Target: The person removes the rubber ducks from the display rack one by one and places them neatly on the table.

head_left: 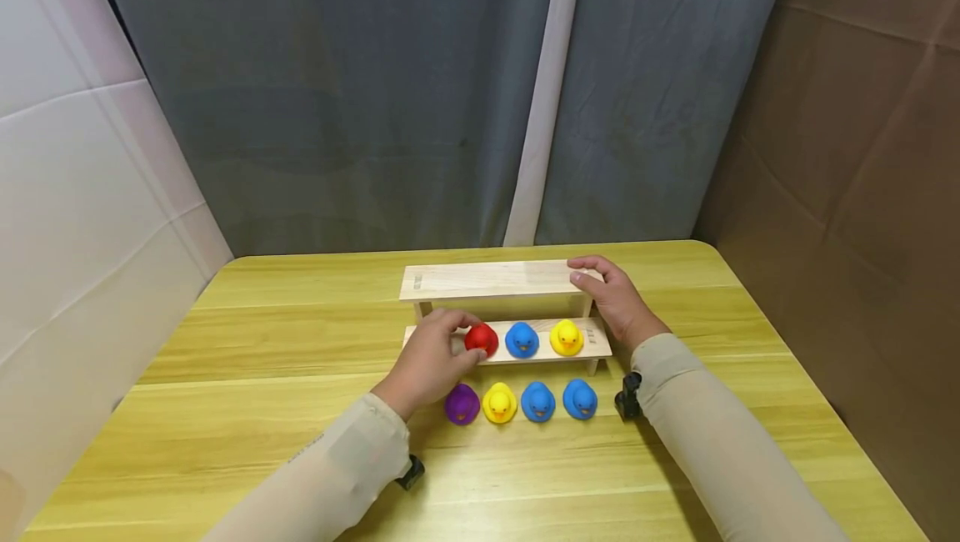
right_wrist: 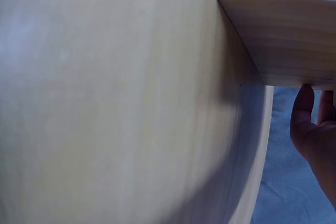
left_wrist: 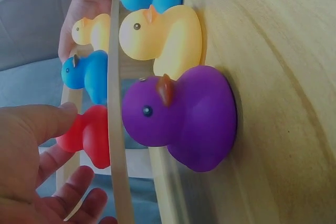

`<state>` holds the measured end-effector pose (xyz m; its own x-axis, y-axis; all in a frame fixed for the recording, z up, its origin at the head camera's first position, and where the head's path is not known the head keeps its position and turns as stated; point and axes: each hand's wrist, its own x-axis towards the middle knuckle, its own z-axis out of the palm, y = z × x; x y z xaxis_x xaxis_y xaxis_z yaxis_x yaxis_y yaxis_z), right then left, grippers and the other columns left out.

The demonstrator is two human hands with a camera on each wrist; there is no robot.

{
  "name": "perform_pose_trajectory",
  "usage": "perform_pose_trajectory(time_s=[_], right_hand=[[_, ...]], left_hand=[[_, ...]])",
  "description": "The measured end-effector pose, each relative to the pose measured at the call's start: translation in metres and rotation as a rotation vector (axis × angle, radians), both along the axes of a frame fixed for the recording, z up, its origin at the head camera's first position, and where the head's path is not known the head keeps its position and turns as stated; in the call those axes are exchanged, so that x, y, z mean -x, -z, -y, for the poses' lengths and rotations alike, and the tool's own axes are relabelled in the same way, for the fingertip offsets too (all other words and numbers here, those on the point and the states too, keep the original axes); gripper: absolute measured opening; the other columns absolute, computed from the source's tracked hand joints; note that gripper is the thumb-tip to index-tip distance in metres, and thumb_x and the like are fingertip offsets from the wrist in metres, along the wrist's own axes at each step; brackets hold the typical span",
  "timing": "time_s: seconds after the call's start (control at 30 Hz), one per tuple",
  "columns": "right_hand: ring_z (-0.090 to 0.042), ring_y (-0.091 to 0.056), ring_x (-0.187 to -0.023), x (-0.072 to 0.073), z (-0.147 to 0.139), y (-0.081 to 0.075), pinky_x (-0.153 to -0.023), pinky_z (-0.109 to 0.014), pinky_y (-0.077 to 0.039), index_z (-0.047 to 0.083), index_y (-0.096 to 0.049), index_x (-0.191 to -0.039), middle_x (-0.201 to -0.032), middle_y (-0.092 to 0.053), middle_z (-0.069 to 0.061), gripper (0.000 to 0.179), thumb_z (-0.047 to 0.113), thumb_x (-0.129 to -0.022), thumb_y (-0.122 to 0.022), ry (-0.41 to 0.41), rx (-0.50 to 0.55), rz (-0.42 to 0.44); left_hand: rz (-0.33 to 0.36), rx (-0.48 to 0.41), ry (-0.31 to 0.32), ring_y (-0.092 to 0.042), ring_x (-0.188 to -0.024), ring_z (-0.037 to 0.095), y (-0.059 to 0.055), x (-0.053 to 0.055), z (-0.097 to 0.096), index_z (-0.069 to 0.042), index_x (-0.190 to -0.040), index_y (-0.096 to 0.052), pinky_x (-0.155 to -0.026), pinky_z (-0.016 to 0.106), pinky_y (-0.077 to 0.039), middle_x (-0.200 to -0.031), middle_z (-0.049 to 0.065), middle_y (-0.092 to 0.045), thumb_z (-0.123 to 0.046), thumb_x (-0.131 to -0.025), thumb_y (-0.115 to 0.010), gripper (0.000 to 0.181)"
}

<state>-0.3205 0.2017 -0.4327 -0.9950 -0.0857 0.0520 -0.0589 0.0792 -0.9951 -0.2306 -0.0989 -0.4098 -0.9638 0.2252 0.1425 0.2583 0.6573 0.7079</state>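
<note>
The left hand (head_left: 435, 352) pinches a red duck (head_left: 482, 340) between thumb and fingers, over the left part of the lower shelf (head_left: 600, 342) of a small wooden stand. In the left wrist view the board's front edge hides the duck's base, so whether it bears fully on the wood is hard to tell; the remaining fingers hang loosely curved below.

The right hand (head_left: 618, 298) touches the right end of the upper shelf (head_left: 487, 278). Its thumb and one finger show there, the others are hidden, and I cannot tell whether it grips the board or merely rests against it. The right wrist view, dim and close, shows mostly bare wood, with that hand cut off at the right edge.

Beside the red duck on the lower shelf sit a blue duck (head_left: 522, 340), then a yellow duck (head_left: 567, 338). In front of the stand, on the wooden table (head_left: 262, 342), a row runs from a purple duck (head_left: 462, 404) through a second yellow one (head_left: 499, 403) to two blue ones (head_left: 558, 402). Printed marks on both shelves are too small to read. Pale sleeves (head_left: 337, 463) run out of the frame below.
</note>
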Motion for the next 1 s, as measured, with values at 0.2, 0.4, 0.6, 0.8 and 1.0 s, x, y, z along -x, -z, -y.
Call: perform_pose_trajectory(time_s=[0.2, 0.4, 0.6, 0.8, 1.0], right_hand=[[-0.038, -0.044, -0.144, 0.001, 0.001, 0.0, -0.126, -0.051, -0.03, -0.002, -0.054, -0.143, -0.158, -0.043, -0.018, 0.043, 0.021, -0.107, -0.061, 0.001, -0.003, 0.002], [-0.038, -0.042, -0.145, 0.001, -0.001, 0.0, -0.126, -0.052, -0.029, -0.003, -0.054, -0.143, -0.158, -0.043, -0.018, 0.043, 0.021, -0.107, -0.061, -0.003, -0.002, -0.003], [-0.038, -0.043, -0.144, 0.001, -0.001, 0.0, -0.126, -0.051, -0.03, -0.002, -0.054, -0.142, -0.158, -0.043, -0.018, 0.043, 0.021, -0.107, -0.061, -0.001, 0.007, 0.003], [-0.037, -0.042, -0.145, 0.001, -0.001, 0.0, -0.126, -0.051, -0.03, -0.002, -0.054, -0.143, -0.159, -0.043, -0.018, 0.043, 0.021, -0.107, -0.061, -0.004, 0.008, 0.004], [-0.038, -0.041, -0.146, 0.001, -0.001, 0.001, -0.127, -0.052, -0.029, -0.001, -0.055, -0.142, -0.159, -0.042, -0.018, 0.042, 0.022, -0.107, -0.061, -0.007, 0.008, 0.007]], left_hand=[[-0.001, 0.01, -0.003, -0.063, -0.107, 0.026, -0.001, -0.001, 0.0, -0.014, -0.117, -0.072, -0.098, 0.044, -0.055, -0.119, 0.006, -0.064, -0.018, -0.089, -0.085, 0.031], [-0.027, 0.023, 0.01, -0.059, -0.093, 0.023, -0.003, -0.003, 0.0, -0.012, -0.118, -0.071, -0.09, 0.04, -0.052, -0.118, 0.006, -0.066, -0.017, -0.089, -0.085, 0.032], [-0.041, 0.019, 0.026, -0.062, -0.104, 0.026, -0.006, -0.009, 0.001, -0.011, -0.117, -0.071, -0.098, 0.043, -0.053, -0.122, 0.005, -0.067, -0.015, -0.088, -0.086, 0.033], [-0.052, -0.003, 0.043, -0.063, -0.118, 0.029, -0.008, -0.018, 0.003, -0.013, -0.112, -0.071, -0.106, 0.048, -0.051, -0.12, 0.004, -0.066, -0.013, -0.086, -0.087, 0.03], [-0.056, -0.044, 0.069, -0.062, -0.117, 0.031, -0.007, -0.026, 0.005, -0.013, -0.109, -0.071, -0.102, 0.046, -0.056, -0.116, 0.002, -0.065, -0.01, -0.086, -0.088, 0.029]])
